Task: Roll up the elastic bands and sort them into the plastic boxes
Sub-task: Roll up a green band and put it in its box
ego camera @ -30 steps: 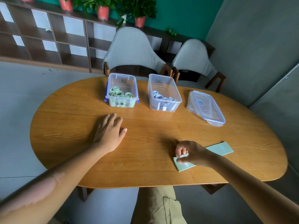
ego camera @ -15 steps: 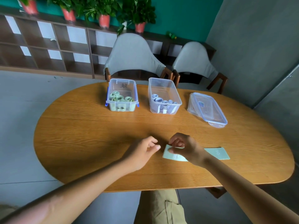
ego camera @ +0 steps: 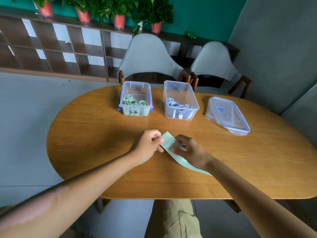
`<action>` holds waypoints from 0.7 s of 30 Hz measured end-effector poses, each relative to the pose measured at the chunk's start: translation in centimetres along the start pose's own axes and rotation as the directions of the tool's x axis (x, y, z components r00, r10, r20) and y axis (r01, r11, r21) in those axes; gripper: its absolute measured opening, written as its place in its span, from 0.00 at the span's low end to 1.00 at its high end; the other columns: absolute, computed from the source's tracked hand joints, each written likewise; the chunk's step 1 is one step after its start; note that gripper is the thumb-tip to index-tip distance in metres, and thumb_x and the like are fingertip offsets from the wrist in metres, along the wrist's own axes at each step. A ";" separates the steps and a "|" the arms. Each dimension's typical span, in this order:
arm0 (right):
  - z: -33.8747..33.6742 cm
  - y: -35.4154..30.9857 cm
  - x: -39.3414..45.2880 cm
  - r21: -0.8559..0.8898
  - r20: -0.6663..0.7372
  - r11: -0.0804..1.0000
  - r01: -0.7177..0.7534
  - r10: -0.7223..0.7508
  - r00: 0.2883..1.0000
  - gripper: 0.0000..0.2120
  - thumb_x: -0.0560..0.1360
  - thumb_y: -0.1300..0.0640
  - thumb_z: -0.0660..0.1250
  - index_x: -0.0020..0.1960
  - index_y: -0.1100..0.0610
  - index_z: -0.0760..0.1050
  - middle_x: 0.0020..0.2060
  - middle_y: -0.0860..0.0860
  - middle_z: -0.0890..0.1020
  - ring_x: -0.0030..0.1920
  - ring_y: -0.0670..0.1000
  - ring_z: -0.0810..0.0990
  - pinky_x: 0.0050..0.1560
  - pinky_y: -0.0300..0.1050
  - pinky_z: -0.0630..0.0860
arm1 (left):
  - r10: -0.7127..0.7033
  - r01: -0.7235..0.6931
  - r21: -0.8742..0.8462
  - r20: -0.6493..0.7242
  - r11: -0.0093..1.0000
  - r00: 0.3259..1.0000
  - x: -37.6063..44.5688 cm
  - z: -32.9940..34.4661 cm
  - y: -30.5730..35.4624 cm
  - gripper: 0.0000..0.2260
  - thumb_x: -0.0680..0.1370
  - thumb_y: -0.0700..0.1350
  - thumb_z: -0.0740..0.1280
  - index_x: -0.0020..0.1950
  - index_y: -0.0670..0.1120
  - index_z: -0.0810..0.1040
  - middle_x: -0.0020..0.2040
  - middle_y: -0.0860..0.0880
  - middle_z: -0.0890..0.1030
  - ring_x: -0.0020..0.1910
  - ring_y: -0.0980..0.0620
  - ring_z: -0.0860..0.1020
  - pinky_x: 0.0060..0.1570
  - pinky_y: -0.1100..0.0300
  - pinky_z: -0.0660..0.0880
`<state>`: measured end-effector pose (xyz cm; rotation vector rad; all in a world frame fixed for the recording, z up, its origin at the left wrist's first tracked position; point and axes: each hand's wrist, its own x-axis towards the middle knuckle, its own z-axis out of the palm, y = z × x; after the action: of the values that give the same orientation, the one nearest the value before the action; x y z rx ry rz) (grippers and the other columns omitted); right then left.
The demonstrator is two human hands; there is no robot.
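Head view: we see both hands over the middle of the table (ego camera: 96, 152). Our left hand (ego camera: 147, 147) pinches the far end of the green band (ego camera: 169, 145) w/ thumb & fingers curled on its edge. Our right hand (ego camera: 192, 152) holds the same band just beside the left one, fingers bent over the top of it. The band's far end is lifted a bit off the wood. The rest runs back toward us & to the right, under the right wrist, flat on the table. It is not rolled yet.

At the far side of the table stand 2 clear boxes, both w/ no lid on. The left box (ego camera: 136, 98) has blue clips & green rolls (ego camera: 134, 102) inside. The right box (ego camera: 180, 100) has pale blue rolls (ego camera: 179, 104) inside. The boxes are near each other but not touching. Both have writing on them, too small to read. To the right of them lie clear lids (ego camera: 228, 115) w/ a blue rim, apart from the boxes.

Behind the table are 2 grey chairs (ego camera: 149, 57), a brown shelf (ego camera: 51, 47) & plants (ego camera: 154, 12) in red pots.
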<state>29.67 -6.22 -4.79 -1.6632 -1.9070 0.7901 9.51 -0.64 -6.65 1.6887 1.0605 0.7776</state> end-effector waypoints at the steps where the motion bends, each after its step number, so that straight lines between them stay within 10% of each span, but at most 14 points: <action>1: 0.1 0.0 0.0 -0.048 -0.007 0.999 0.000 -0.001 1.000 0.12 0.78 0.48 0.69 0.41 0.46 0.68 0.33 0.43 0.69 0.34 0.45 0.66 0.38 0.46 0.65 | 0.001 -0.001 0.021 -0.022 1.000 1.000 0.5 -0.5 0.0 0.07 0.81 0.39 0.65 0.44 0.42 0.78 0.37 0.49 0.84 0.35 0.52 0.85 0.39 0.56 0.76; 9: 1.7 0.0 -0.4 -0.066 -0.011 0.984 -0.168 0.167 0.986 0.13 0.80 0.51 0.68 0.62 0.50 0.73 0.47 0.43 0.80 0.47 0.47 0.80 0.41 0.34 0.74 | -0.041 0.067 0.117 -0.212 0.991 0.976 5.1 -3.9 -0.5 0.04 0.79 0.42 0.68 0.44 0.45 0.81 0.38 0.50 0.86 0.35 0.54 0.85 0.49 0.46 0.81; 21: 5.6 0.3 -3.5 0.358 -0.115 0.890 -0.282 0.341 0.933 0.20 0.75 0.61 0.73 0.63 0.49 0.72 0.54 0.44 0.81 0.46 0.49 0.85 0.45 0.48 0.85 | -0.042 0.106 0.222 -0.276 0.969 0.960 8.9 -2.3 -0.2 0.02 0.79 0.43 0.69 0.49 0.47 0.82 0.40 0.51 0.85 0.42 0.52 0.84 0.49 0.56 0.80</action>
<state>26.47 -10.27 -8.97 -1.7724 -1.3116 0.9946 11.19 8.42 -5.83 1.7603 1.4455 0.8781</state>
